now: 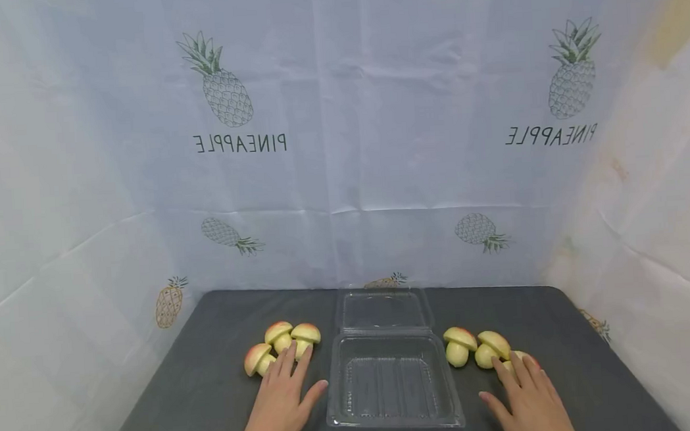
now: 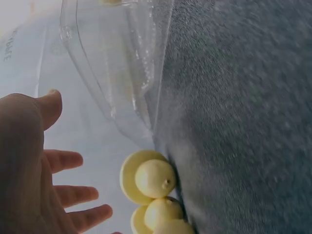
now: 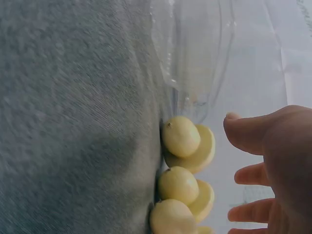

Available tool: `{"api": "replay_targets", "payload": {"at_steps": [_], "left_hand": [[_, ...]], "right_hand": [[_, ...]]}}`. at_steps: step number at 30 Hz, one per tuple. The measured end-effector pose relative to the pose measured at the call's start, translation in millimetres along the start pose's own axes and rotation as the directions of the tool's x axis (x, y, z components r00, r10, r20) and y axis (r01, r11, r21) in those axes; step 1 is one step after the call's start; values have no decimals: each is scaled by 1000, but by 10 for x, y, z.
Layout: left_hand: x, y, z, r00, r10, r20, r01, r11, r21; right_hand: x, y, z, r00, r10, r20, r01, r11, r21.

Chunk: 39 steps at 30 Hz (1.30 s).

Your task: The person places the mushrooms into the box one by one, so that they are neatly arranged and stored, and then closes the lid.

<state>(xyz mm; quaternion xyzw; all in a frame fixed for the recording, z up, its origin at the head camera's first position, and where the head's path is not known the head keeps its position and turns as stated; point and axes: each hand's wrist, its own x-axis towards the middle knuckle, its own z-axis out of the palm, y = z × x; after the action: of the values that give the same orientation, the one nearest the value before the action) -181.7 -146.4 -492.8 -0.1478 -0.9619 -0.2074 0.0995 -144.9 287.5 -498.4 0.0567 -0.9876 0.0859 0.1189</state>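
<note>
My left hand is open, its spread fingers held over the near side of three toy mushrooms with pale yellow stems and reddish caps. In the left wrist view, the fingers of that hand stand apart from the nearest mushroom. On the other side, my right hand is also open, fingertips overlapping the rightmost of three similar mushrooms in the head view. The right wrist view shows its thumb and fingers beside the mushrooms, gripping nothing. A clear plastic clamshell box lies between the hands, lid raised at the back.
A dark grey cloth-covered table carries everything. White curtain with pineapple prints hangs behind the table and along both sides. The box's transparent lid reaches towards the table's back edge.
</note>
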Motion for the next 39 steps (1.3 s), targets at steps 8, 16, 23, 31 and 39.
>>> {"api": "replay_targets", "payload": {"at_steps": [8, 16, 23, 31, 39], "left_hand": [[72, 68, 36, 1000, 13, 7, -13, 999, -34], [105, 140, 89, 999, -10, 41, 14, 994, -105], [140, 140, 148, 997, -29, 72, 44, 976, -212], [179, 106, 233, 998, 4, 63, 21, 921, -389], [223, 57, 266, 991, 30, 128, 44, 842, -538]], "right_hand": [[29, 106, -70, 997, 55, 61, -58, 997, 47], [60, 210, -135, 989, 108, 105, -113, 993, 41], [62, 282, -147, 981, 134, 138, -144, 988, 63], [130, 349, -169, 971, 151, 183, -169, 981, 90], [223, 415, -176, 944, 191, 269, -233, 964, 132]]}}
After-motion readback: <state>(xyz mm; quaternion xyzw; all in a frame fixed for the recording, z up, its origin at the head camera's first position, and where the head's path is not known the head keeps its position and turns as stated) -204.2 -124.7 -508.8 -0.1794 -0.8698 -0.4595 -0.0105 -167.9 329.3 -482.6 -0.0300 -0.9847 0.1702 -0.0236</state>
